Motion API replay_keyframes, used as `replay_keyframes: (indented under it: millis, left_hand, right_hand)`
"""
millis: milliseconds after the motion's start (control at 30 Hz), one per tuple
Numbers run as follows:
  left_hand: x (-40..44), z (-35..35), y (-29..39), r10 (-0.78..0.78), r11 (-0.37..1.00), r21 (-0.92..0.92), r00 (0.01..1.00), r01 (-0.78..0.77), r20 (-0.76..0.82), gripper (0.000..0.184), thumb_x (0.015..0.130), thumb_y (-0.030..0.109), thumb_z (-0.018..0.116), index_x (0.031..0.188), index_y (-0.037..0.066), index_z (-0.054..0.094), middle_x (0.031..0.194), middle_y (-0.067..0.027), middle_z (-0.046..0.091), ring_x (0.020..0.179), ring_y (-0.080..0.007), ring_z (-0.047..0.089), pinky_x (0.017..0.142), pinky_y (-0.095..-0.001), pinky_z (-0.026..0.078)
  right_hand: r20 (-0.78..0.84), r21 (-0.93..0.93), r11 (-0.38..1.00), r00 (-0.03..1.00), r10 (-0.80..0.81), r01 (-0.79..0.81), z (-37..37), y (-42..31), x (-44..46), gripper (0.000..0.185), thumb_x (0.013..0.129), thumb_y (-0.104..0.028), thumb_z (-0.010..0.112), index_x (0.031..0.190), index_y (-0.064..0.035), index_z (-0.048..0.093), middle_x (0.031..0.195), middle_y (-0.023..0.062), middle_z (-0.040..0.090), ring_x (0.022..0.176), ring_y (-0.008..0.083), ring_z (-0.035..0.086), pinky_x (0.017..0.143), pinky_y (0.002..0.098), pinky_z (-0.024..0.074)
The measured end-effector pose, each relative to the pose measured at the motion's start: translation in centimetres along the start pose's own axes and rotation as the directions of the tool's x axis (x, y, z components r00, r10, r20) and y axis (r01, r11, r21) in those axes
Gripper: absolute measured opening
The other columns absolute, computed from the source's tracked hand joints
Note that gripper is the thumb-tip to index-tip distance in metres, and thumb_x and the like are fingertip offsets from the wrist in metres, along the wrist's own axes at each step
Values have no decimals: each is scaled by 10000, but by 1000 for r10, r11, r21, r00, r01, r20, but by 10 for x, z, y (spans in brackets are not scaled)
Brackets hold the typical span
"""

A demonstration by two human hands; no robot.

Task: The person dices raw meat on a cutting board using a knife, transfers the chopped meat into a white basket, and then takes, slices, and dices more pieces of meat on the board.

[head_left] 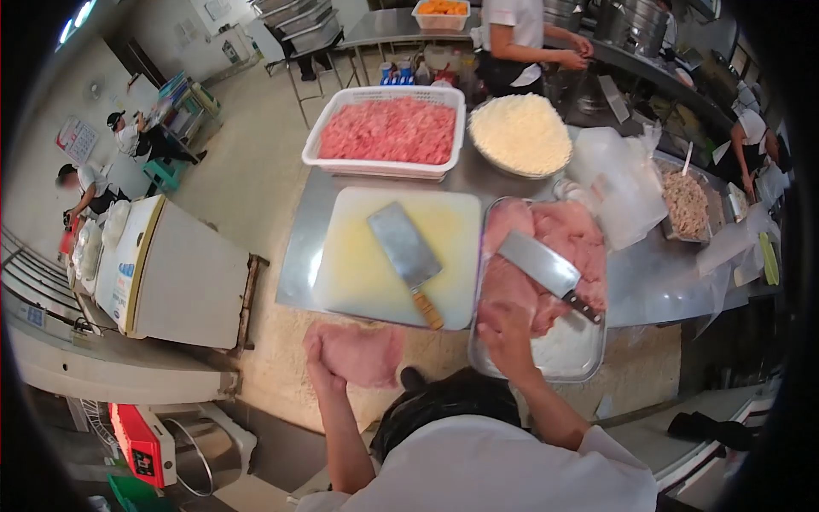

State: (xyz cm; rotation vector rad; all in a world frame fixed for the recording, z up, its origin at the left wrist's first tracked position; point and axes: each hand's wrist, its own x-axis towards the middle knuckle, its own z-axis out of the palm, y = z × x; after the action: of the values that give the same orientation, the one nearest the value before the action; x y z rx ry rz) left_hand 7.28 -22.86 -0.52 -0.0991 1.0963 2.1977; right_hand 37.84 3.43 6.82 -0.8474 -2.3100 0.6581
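Left hand (324, 369): gripping the meat slab (365, 352) by its side, near the cutting board (341, 256); finger spacing is hidden. Supporting it underneath is limiting sagging.
Right hand (510, 343): touching the meat pieces (509, 286) in the tray (583, 369), fingers bent; I cannot tell whether they are pinching.
Tray cleaver (540, 261): lying on those pieces; keeping fingertips off its blade is wise.

The silver cleaver (404, 243) has a smooth metal blade and brown wooden handle; the pale rectangular cutting board (341, 256) looks like smooth, matt plastic
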Motion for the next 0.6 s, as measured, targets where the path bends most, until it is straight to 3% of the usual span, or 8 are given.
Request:
replay_keyframes:
  millis: [67,200,367,433,600]
  left_hand:
    - [18,4,22,0,1000,25,998,2,-57,609,1025,374,593,1512,23,492,1477,-176,568,1380,-333,549,1170,-468,455]
    - [50,35,55,8,1000,27,999,-9,36,619,1020,345,609,1528,19,473,1507,-173,539,1393,-327,534,1170,-457,452]
    - [99,25,64,-3,991,130,999,-2,34,649,982,322,667,1518,11,476,1440,-156,594,1351,-314,566,1152,-457,471]
    - [107,48,78,-13,983,183,995,-5,95,688,967,293,680,1540,-9,448,1434,-131,599,1333,-294,576,1159,-433,457]
    - [138,98,100,-80,901,434,988,14,135,582,885,188,766,1383,-19,547,1316,-152,643,1242,-280,623,1097,-399,498]
  right_hand:
    - [88,135,991,996,9,-21,36,-45,0,443,873,-133,748,1283,-3,640,1270,236,602,1188,434,553,1004,502,458]
    - [183,70,997,983,25,-38,73,-79,14,504,832,-89,782,1302,-23,613,1277,213,589,1199,421,549,992,507,461]
    - [238,-6,994,965,109,-110,89,-73,40,560,814,-110,815,1315,-30,578,1208,200,582,1161,427,565,978,511,478]
    - [308,-23,983,934,180,-181,95,-64,47,597,792,-72,811,1324,-28,543,1198,207,574,1116,437,586,908,536,507]
    - [338,25,974,919,205,-226,114,-39,56,582,825,-69,761,1340,-14,497,1154,246,598,986,467,651,826,583,539]
